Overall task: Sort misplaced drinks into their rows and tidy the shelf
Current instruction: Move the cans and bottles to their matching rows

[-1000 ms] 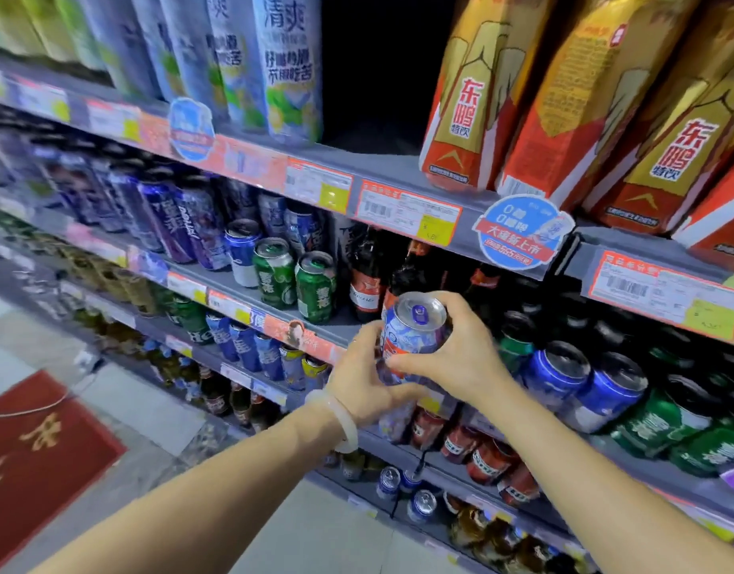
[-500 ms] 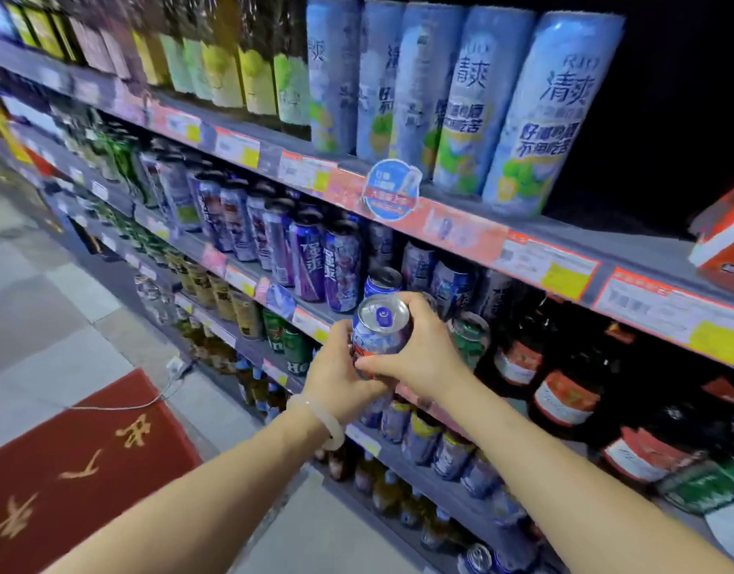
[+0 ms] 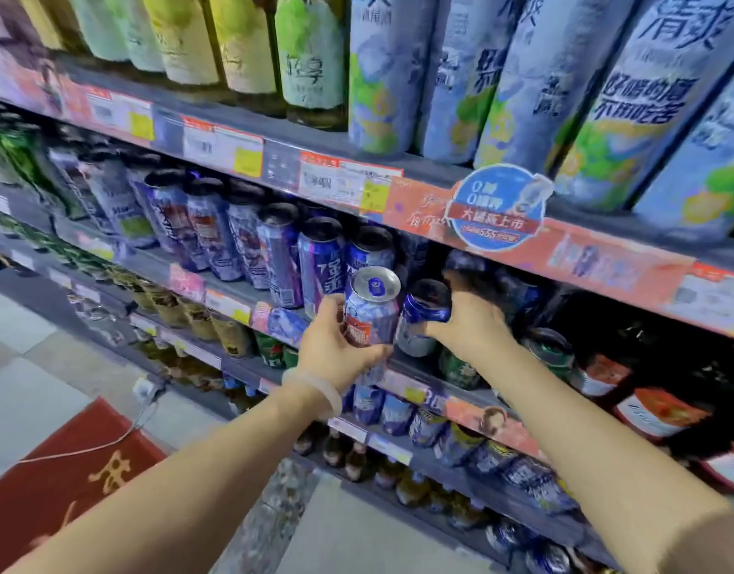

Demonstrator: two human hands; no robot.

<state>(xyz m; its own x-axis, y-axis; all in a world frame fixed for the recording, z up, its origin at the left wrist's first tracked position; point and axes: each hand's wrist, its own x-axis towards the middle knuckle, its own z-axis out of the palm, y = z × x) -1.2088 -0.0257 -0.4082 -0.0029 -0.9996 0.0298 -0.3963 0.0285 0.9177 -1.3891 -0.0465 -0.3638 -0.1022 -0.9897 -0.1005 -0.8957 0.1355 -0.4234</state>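
Midway through the sorting, the left hand point(image 3: 336, 345) grips a silver-topped can point(image 3: 371, 312) at frame centre, unshelved, while the right hand point(image 3: 466, 325) clasps a dark blue can point(image 3: 423, 314) on the middle shelf point(image 3: 233, 279).

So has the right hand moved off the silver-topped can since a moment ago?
Yes. The right hand has left the silver-topped can, now held by the left hand alone, and gone right to grip a dark blue can on the shelf.

My left hand point(image 3: 336, 345) grips a silver-topped can point(image 3: 371, 310); my right hand point(image 3: 466, 321) holds a blue can point(image 3: 423, 316) on the shelf point(image 3: 233, 285).
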